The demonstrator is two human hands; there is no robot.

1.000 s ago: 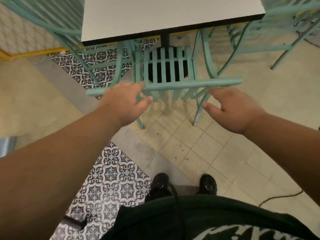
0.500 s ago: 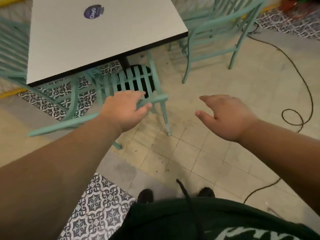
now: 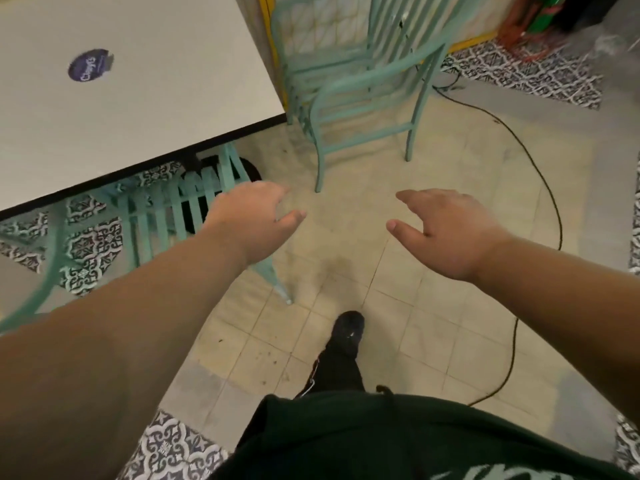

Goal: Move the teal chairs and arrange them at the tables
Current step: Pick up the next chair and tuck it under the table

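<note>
A teal chair with a slatted seat is tucked under the white table at the left. Its top rail runs beneath my left forearm. My left hand hovers just right of the seat with fingers apart, holding nothing. My right hand is open over the bare tiled floor, apart from any chair. More teal chairs stand beyond the table's right corner, near the wall, and seem to be stacked.
A purple sticker sits on the tabletop. A black cable loops across the floor at the right. My black shoe steps on beige tiles; patterned tiles lie at the far right and under the table.
My right hand left the chair's top rail first, then my left hand let go too. The view swung right, so the table and tucked chair now sit at the left.
</note>
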